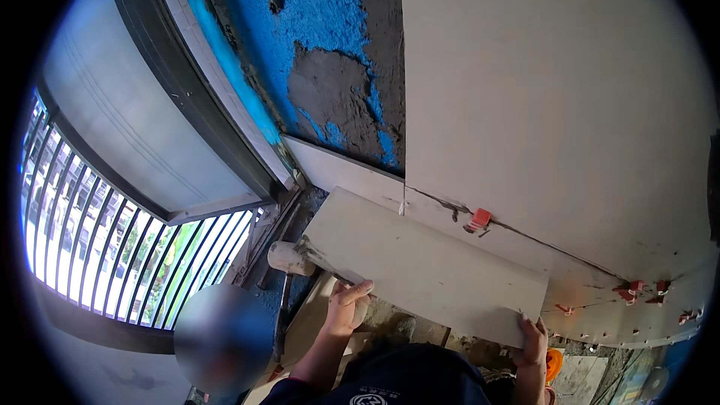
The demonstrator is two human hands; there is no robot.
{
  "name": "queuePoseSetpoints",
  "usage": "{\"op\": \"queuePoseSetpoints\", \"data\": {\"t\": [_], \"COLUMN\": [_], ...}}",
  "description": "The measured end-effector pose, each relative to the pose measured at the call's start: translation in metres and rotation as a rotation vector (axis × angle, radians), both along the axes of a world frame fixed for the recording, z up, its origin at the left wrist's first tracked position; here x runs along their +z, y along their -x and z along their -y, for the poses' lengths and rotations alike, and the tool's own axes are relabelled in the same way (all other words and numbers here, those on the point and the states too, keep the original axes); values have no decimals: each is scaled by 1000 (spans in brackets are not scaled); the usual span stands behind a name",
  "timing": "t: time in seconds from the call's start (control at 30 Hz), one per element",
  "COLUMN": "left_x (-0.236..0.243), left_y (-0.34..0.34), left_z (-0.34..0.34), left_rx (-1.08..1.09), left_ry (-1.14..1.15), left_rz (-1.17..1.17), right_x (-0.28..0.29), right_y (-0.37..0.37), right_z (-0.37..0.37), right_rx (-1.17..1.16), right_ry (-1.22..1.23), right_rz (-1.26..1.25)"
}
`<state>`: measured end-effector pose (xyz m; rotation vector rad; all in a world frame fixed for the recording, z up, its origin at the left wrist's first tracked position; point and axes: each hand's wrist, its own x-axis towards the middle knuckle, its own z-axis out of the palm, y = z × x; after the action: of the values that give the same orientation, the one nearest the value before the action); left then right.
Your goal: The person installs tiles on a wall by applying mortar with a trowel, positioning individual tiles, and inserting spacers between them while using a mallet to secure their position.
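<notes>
Between my two hands is a long pale wall tile [427,262], tilted in front of the wall. My left hand [350,307] grips its lower edge near the left end, with the thumb stretched along it. Around the lower right corner my right hand [531,341] is closed, its thumb on the tile's face. Behind the tile, part of a narrow fitted tile strip [337,169] shows. Above that strip is bare blue wall [315,7] with patches of grey mortar [330,82]. To the left of the tile rests a mallet with a pale head [291,259].
A large fitted tile [555,105] covers the right side of the wall. Red levelling wedges [478,220] stick out along its lower joint. At left are a window frame [180,90] and a barred opening [112,247]. Something orange [553,364] lies beyond my right hand.
</notes>
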<state>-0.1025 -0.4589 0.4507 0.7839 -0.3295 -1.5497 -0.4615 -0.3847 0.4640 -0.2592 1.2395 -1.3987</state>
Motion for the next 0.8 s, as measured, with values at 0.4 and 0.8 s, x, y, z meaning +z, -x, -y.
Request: {"op": "queuePoseSetpoints", "data": {"t": [0.4, 0.8], "left_x": [-6, -2], "left_y": [-1, -3], "left_z": [1, -2], "left_rx": [58, 22], "left_ry": [40, 207], "left_rz": [26, 373], "right_x": [14, 41], "right_y": [-7, -17], "right_z": [5, 8], "right_rx": [12, -69], "right_ry": [-16, -231], "right_rz": [-60, -78]}}
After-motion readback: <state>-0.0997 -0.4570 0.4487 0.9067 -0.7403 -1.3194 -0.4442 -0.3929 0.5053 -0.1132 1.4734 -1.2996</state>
